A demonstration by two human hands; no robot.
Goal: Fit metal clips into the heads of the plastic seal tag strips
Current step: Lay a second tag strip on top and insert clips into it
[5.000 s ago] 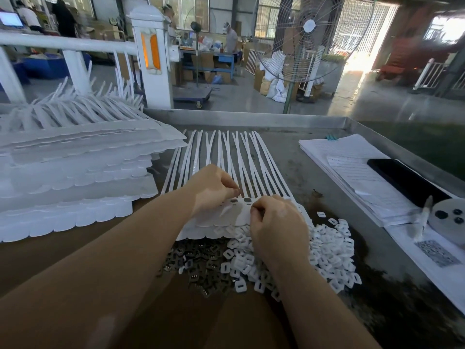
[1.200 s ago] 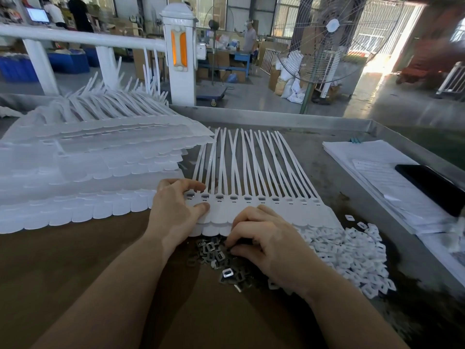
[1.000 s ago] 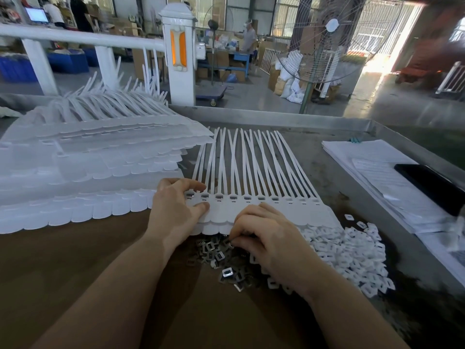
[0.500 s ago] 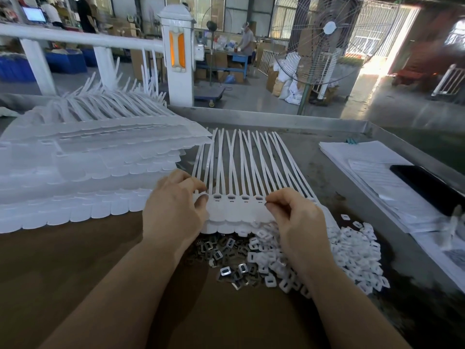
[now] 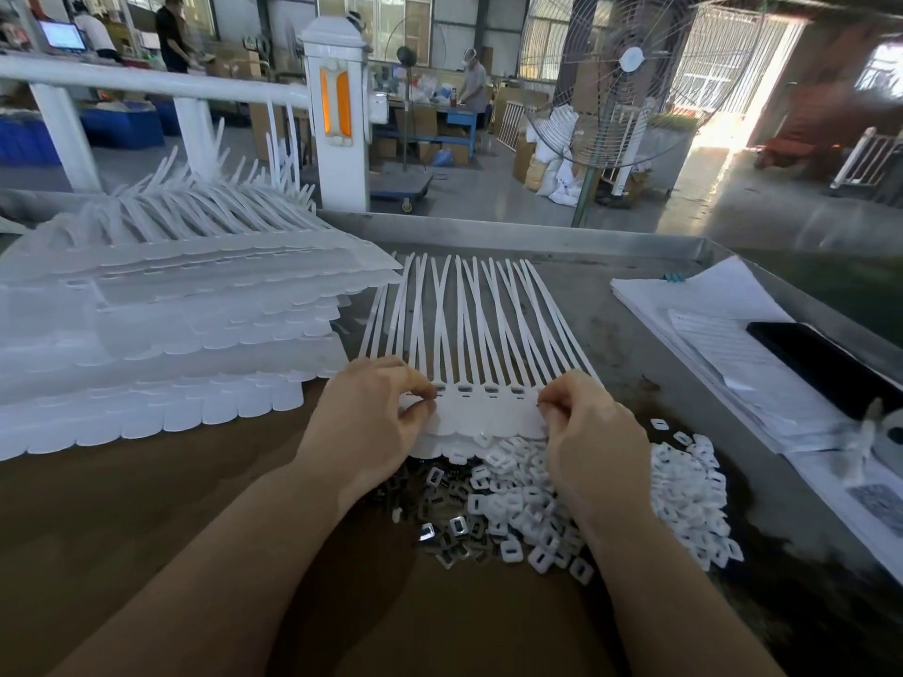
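White seal tag strips (image 5: 481, 403) (heads) lie between both hands.

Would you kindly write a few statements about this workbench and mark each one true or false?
1. Both hands are at the heads of the strip sheet. True: left hand and right hand are at opposite ends of the row.
2. The white caps lie left of the metal clips. False: they lie to the right.
3. The stacked sheets sit on the left. True.
4. The phone lies on the clip pile. False: it lies on the papers at right.
5. The fan stands on the bench. False: it stands on the floor beyond.
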